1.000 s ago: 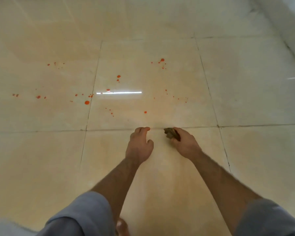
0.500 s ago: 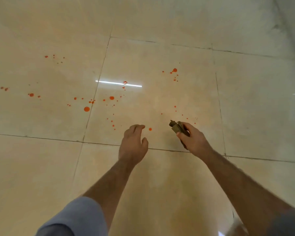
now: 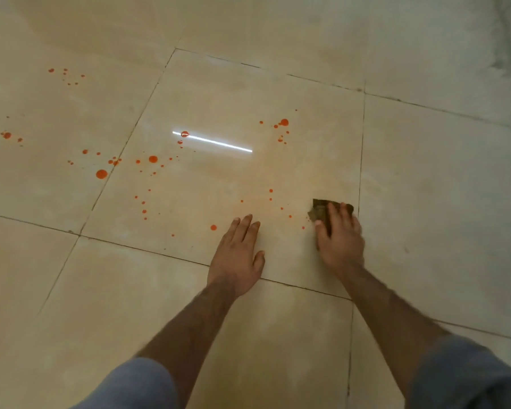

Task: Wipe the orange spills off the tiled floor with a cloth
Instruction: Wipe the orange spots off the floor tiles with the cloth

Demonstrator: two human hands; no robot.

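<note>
Both bare forearms reach forward and down from grey sleeves (image 3: pixel 136 382), the left hand (image 3: pixel 238 255) spread palm-down on the floor (image 3: pixel 425 187) with fingers straight and close together, thumb angled out to the right. The right hand (image 3: pixel 338 234) lies palm-down further forward and to the right, its fingers laid flat over a brown cloth (image 3: pixel 319 209) and pressing it to the floor, thumb tucked along the cloth's left edge. The two hands sit near each other but apart, wrists roughly level, the right forearm slanting in from the lower right.
</note>
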